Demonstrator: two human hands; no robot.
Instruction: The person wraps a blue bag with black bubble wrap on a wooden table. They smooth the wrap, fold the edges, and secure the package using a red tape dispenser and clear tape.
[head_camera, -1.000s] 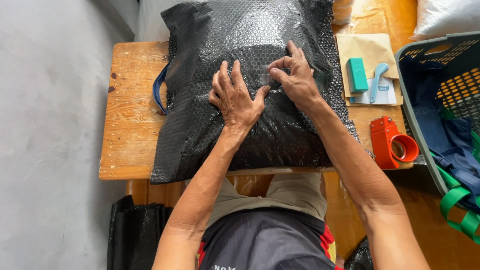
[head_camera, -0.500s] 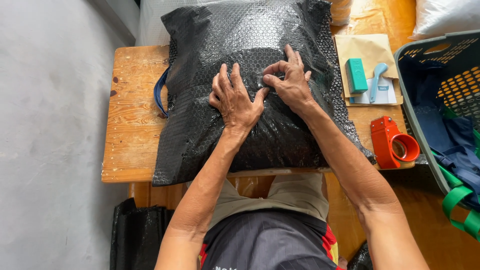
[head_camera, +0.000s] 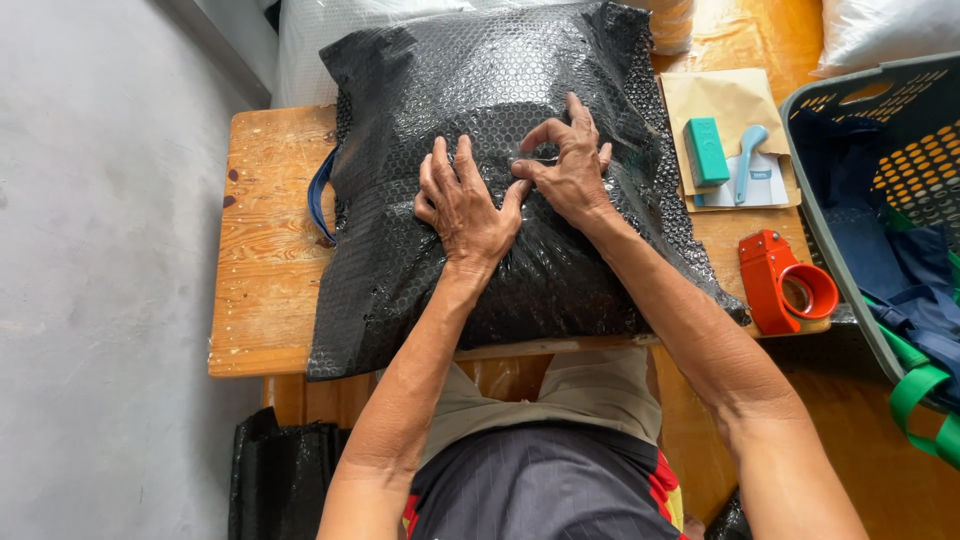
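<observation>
1. Black bubble-wrap package (head_camera: 500, 130): big, pillow-shaped, lies flat on the wooden table (head_camera: 270, 260), covers most of the top, near edge overhangs toward the person.
2. Left hand (head_camera: 465, 205): palm down, fingers spread wide, pressed flat on the package's middle. Grips nothing.
3. Right hand (head_camera: 570, 165): just beside the left, thumbs nearly touching. Fingers curled, tips dug into the wrap, pinching a fold or seam. Can't tell whether anything else sits under the fingertips.
4. Blue strap (head_camera: 318, 195): loops out from under the package's left edge onto the table.
5. Right of the package: tan envelope (head_camera: 725, 100) on the table, with a teal block (head_camera: 706, 152) and a light blue scraper-like tool (head_camera: 748, 160) on top, over a white label sheet (head_camera: 765, 188).
6. Red tape dispenser (head_camera: 785, 285): near corner of the table, right of the package, apart from both hands.
7. Grey plastic basket (head_camera: 850, 85): far right, holds dark blue fabric (head_camera: 900, 270) and a green strap (head_camera: 915, 385).
8. Clear-wrapped white bundle (head_camera: 300, 50): behind the package, far side.
9. Black bag (head_camera: 280, 475): on the grey floor, lower left, below the table.
</observation>
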